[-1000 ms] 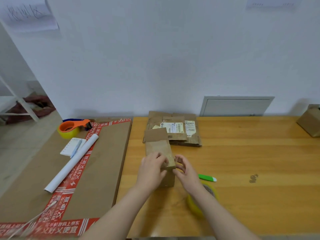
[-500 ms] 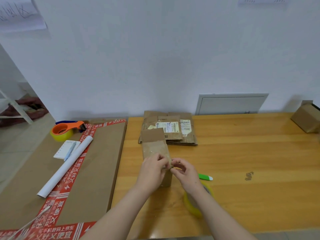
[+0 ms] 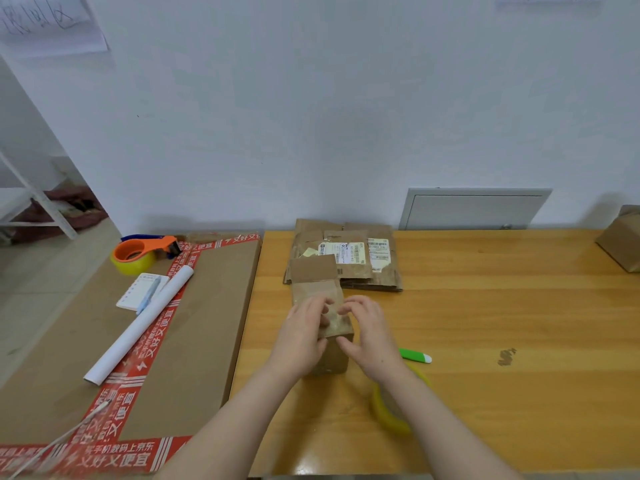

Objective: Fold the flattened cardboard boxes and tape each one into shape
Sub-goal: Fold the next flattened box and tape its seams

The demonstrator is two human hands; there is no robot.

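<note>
The small box (image 3: 316,292) stands between our hands: our left hand (image 3: 303,329) curls over its top, our right hand (image 3: 372,332) pinches its near top edge

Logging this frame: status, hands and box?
Gripping small cardboard box: left hand, right hand. Its far flap open. Nothing blocking; tape roll by right forearm.

Brown box (image 3: 320,299), orange-yellow tabletop (image 3: 485,341), yellow tape roll (image 3: 388,410), green-and-white pen (image 3: 415,355), big cardboard sheet (image 3: 207,323) edged with red-and-white tape.
</note>
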